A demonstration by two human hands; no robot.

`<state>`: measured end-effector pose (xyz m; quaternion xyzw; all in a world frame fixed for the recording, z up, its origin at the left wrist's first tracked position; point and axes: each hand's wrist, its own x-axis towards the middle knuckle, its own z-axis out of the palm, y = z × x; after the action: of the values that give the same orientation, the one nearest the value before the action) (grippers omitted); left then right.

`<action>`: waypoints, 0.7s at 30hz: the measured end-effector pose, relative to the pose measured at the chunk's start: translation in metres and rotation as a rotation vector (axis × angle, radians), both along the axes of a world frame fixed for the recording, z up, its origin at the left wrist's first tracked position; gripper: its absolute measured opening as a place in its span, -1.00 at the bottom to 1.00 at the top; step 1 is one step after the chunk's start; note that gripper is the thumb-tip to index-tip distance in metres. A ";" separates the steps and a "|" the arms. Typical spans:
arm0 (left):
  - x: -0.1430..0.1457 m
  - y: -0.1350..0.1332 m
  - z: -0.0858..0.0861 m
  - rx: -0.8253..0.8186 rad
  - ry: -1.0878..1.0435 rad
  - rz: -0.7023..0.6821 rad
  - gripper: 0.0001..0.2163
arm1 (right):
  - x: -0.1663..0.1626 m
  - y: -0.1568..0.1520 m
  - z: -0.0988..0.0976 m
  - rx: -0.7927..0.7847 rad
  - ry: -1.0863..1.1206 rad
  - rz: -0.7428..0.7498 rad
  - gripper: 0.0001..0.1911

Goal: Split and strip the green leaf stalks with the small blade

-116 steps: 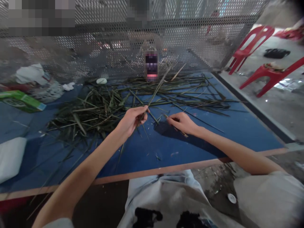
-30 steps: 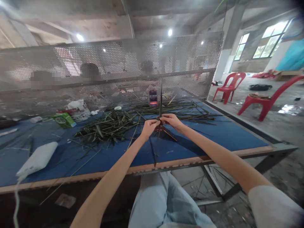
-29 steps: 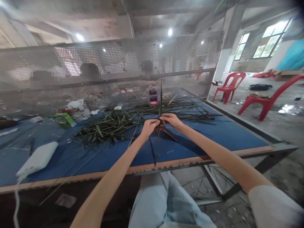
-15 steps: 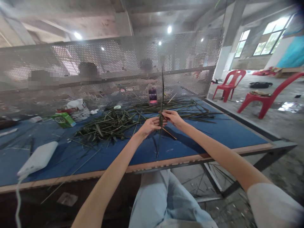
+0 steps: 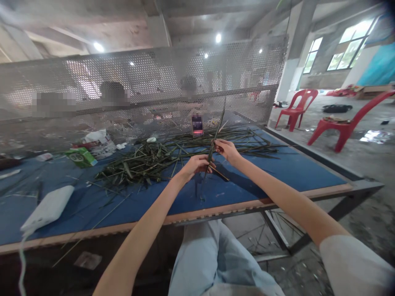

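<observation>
Between my hands, above the blue table [image 5: 277,176], a long narrow green leaf strip [image 5: 220,123] stands up, its tip leaning to the right. My left hand [image 5: 197,165] is closed around its lower part. Slightly higher, my right hand [image 5: 226,150] pinches the strip between thumb and fingers. A thin tan stick [image 5: 220,173] shows just below my hands; whether it touches them I cannot tell. Left of my hands lies a tangled heap of green leaf strips [image 5: 138,164]. Longer leaves [image 5: 247,139] lie spread out behind them.
A white power bank [image 5: 47,209] with a cable lies at the left front. A green box [image 5: 80,157] and crumpled packaging [image 5: 98,142] sit behind it. A phone [image 5: 197,124] stands before the perforated metal screen [image 5: 148,90]. Red chairs [image 5: 298,109] stand at the right; people are behind the screen.
The upper part of the leaf strip has tilted from upright to the right. My right hand has moved slightly up and away from my left hand, which has sunk a little.
</observation>
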<state>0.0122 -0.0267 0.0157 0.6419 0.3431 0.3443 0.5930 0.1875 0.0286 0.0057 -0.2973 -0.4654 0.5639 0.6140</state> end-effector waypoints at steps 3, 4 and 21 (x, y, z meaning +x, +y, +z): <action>0.002 0.001 -0.002 0.056 -0.032 0.049 -0.79 | 0.003 0.003 0.002 -0.050 0.017 -0.025 -0.78; 0.002 0.001 -0.003 0.078 -0.050 0.058 -0.78 | 0.004 0.004 0.002 -0.059 0.014 -0.028 -0.79; 0.001 -0.009 0.004 0.127 0.055 -0.136 -0.45 | 0.018 0.015 0.004 -0.081 0.097 -0.105 -0.97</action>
<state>0.0128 -0.0358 0.0198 0.7094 0.2925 0.3066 0.5632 0.2059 0.0435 0.0097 -0.3179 -0.3957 0.5632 0.6520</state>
